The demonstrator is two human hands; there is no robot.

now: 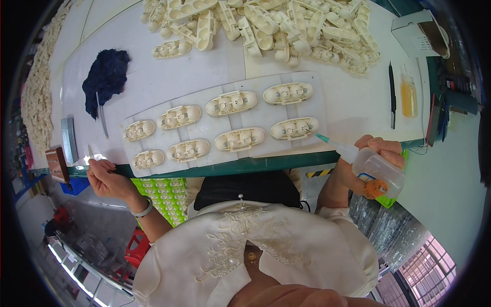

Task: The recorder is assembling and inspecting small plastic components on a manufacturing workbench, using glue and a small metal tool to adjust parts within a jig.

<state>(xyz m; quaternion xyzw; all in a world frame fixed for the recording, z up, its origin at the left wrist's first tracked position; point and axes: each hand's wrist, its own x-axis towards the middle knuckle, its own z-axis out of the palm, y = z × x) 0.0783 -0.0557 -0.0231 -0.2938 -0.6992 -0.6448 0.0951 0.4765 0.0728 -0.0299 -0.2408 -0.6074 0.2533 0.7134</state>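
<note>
My right hand [376, 148] grips a translucent squeeze bottle [381, 169], with an orange patch on its side. The bottle's thin green nozzle [322, 137] points at the right end of an oval cream plastic housing [294, 128], in the near row on a pale tray [199, 102]. Two rows of such housings rest in the tray, each with round cups and small metal pieces inside. At the table's front edge, left of the tray, my left hand [105, 178] is closed. A slim pointed thing shows by its fingers, too small to name.
A heap of loose cream housings [276, 30] covers the far side; another pile [38, 102] lies far left. A dark blue cloth [106, 74] has metal tweezers [102, 115] by it. On the right are a black pen-like tool [392, 97], a yellow-filled bottle [408, 97] and a white box [417, 33].
</note>
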